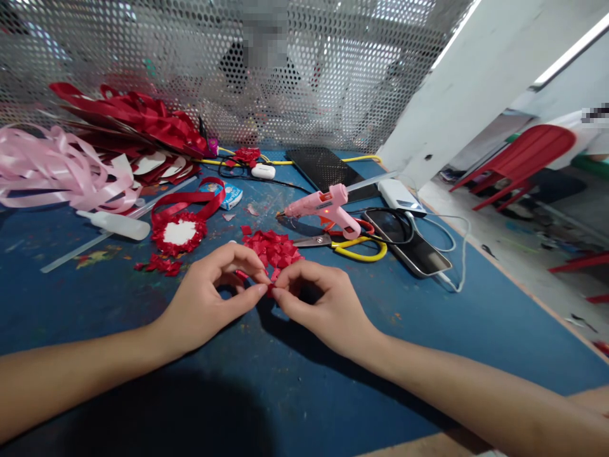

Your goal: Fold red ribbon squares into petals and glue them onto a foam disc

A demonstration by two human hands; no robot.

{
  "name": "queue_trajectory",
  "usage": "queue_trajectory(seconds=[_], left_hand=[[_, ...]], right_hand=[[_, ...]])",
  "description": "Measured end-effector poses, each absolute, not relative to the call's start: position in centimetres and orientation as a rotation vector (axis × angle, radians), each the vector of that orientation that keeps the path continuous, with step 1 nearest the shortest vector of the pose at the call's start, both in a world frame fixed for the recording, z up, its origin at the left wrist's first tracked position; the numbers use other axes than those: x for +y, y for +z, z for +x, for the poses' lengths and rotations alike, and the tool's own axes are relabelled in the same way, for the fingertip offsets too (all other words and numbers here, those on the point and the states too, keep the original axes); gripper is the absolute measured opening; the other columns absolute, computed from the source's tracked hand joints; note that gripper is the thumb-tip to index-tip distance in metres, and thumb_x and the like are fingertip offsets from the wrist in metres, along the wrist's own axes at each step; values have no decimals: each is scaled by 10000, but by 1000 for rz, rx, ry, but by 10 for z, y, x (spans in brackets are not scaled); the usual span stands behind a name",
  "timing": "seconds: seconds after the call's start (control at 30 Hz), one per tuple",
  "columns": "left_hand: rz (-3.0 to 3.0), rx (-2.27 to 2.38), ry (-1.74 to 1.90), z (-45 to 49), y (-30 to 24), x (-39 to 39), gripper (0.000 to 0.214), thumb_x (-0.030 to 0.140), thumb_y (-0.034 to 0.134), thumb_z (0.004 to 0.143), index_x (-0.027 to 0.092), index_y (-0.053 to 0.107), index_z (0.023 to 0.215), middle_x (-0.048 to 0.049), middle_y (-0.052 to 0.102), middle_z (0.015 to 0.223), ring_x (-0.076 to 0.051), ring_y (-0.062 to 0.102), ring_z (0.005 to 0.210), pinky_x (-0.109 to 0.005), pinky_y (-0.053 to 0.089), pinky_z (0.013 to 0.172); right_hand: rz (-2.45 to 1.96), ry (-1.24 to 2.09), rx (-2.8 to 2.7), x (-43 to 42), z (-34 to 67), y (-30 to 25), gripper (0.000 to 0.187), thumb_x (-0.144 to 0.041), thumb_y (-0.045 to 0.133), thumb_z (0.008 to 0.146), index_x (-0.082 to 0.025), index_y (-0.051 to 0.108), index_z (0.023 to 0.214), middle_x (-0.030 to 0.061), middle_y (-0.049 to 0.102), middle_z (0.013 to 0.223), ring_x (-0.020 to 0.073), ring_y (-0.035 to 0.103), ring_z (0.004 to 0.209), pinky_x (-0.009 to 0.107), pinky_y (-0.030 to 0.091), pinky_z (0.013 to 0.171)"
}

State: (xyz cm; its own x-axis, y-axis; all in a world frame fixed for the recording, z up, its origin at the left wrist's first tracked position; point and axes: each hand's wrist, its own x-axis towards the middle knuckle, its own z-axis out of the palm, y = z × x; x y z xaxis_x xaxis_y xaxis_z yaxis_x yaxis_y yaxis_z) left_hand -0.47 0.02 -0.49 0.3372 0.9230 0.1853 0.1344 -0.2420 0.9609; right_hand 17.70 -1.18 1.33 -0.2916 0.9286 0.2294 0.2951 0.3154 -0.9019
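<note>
Between the fingertips of both hands is a small piece of red ribbon [271, 290], mostly covered by the fingers. My left hand [212, 289] pinches it from the left, thumb and forefinger closed. From the right, my right hand [323, 298] pinches the same piece. Just beyond the fingers lies a pile of cut red ribbon pieces [271, 246]. A pink glue gun [323, 206] rests behind the pile, its nozzle pointing left. Scissors with yellow handles [359, 247] lie under it. Left of the pile sits a white round piece edged with red ribbon petals [179, 233].
Pink ribbon [61, 165] and red ribbon [143, 117] are heaped at the back left. A white squeeze bottle [117, 225] lies near a clear glue stick [76, 252]. On the right are a cabled phone [412, 244] and a white box [399, 195]. A perforated metal screen [333, 76] stands behind.
</note>
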Motion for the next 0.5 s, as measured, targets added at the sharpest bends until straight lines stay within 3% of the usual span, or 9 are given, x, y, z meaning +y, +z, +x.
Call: queue_trajectory(seconds=[0.5], left_hand=[[1617, 933, 1027, -3, -4, 0, 210, 163, 676, 782, 246, 533, 912, 66, 652, 808, -72, 622, 763, -165, 488, 687]], right_hand=[[-1079, 907, -1839, -13, 177, 11, 114, -70, 596, 737, -158, 598, 664, -53, 566, 590, 50, 493, 541, 147, 411, 543]])
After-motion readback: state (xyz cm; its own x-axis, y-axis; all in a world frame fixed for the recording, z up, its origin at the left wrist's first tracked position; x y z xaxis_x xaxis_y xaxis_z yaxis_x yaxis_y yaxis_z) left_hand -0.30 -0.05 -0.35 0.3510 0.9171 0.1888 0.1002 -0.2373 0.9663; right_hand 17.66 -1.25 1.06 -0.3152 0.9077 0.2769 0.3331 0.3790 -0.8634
